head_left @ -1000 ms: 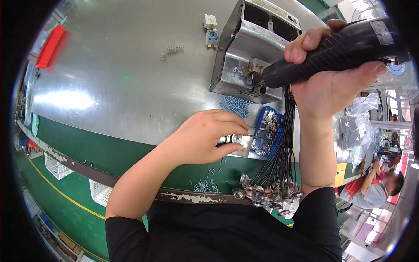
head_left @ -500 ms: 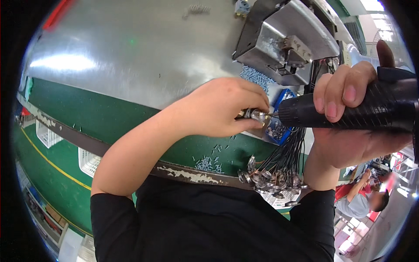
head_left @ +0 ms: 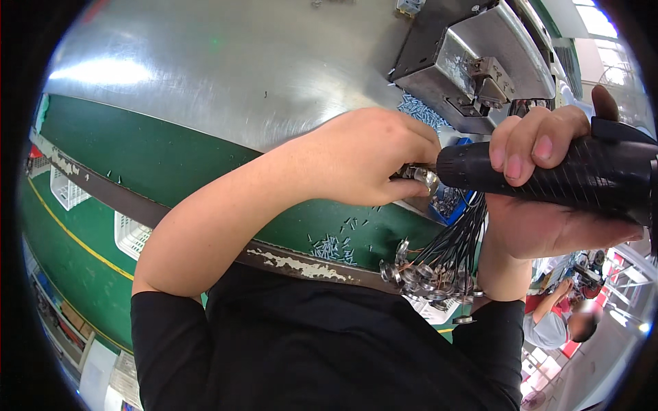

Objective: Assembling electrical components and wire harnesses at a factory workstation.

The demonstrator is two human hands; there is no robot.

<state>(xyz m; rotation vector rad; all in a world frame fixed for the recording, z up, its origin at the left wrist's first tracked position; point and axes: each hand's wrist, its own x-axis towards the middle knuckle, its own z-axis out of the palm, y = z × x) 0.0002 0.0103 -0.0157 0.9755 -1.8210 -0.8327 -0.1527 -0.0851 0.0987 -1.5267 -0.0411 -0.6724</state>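
Observation:
My right hand (head_left: pixel 541 157) is wrapped round a black electric screwdriver (head_left: pixel 576 159), held level with its nose to the left. Pinched in my left hand (head_left: pixel 384 157) is a small shiny metal part (head_left: pixel 423 178), mostly covered by the fingers. The screwdriver's nose reaches right up to this part; the bit between them hardly shows. Just behind the nose lies a blue tray (head_left: pixel 452 205) of small metal pieces. Below it a bundle of black wires (head_left: pixel 458 240) ends in round metal pieces (head_left: pixel 421 277) at the bench edge.
A metal fixture (head_left: pixel 473 75) stands at the back right, with a heap of screws (head_left: pixel 419 109) beside it. More loose screws (head_left: pixel 332 248) lie on the green mat (head_left: pixel 157 147) near the front edge. White baskets (head_left: pixel 130 233) stand below. Another person (head_left: pixel 555 318) sits at far right.
The gap between the screwdriver's nose and the small metal part has narrowed, and less of the bit shows. The whole view has shifted slightly.

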